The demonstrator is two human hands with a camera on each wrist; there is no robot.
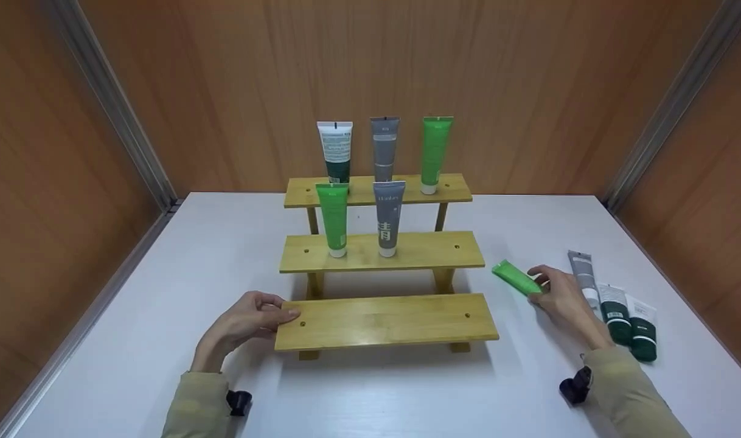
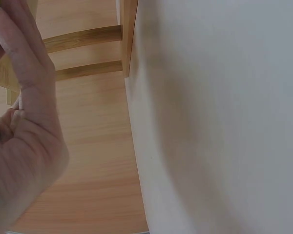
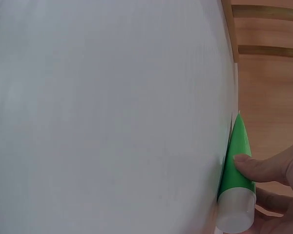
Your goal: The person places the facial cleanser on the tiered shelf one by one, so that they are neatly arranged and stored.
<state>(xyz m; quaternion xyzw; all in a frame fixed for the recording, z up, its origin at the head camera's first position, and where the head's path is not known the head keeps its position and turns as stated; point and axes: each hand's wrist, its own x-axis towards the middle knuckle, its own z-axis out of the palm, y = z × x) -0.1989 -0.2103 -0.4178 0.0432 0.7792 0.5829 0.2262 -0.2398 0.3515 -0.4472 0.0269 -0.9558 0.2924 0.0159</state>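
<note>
My left hand (image 1: 243,319) holds the left end of the lowest board of a three-tier wooden stand (image 1: 389,322), thumb on top. At the right, my right hand (image 1: 562,301) pinches a green squeeze tube (image 1: 513,277) near its white cap, which shows in the right wrist view; the tube lies low over the table. On the middle board stand a green tube (image 1: 333,216) and a grey tube (image 1: 387,216), caps down. The top board bears a white and dark green tube (image 1: 336,146), a grey tube (image 1: 384,143) and a green tube (image 1: 435,149).
Beside my right hand, a grey tube (image 1: 583,274) and two white and dark green tubes (image 1: 615,313) lie on the white table (image 1: 376,401). Wooden panels (image 1: 382,61) enclose the table at the back and both sides.
</note>
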